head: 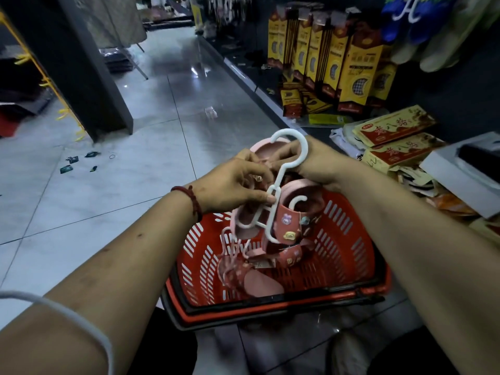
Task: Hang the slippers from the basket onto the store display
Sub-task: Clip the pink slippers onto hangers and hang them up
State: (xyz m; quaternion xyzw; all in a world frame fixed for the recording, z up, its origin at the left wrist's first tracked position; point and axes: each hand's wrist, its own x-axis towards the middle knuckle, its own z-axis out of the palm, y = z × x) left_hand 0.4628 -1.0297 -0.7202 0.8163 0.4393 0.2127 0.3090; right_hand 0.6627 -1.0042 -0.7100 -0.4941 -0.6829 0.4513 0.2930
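Observation:
A pair of pink slippers [290,217] with small cartoon charms hangs on a white plastic hanger [293,155], held just above the red basket [349,255]. My left hand [232,182] pinches the hanger's stem and the left slipper. My right hand [316,161] grips the hanger near its hook and the far slipper. More pink slippers [243,274] with white hangers lie inside the basket. Blue slippers [408,20] hang on the store display at the top right.
Yellow and brown insole packs [332,58] stand on the low shelf to the right, with flat red-and-yellow packets [392,136] and a white box [465,169] nearer me. A dark pillar [81,63] stands left. Small dark scraps [78,161] lie on the tiled floor.

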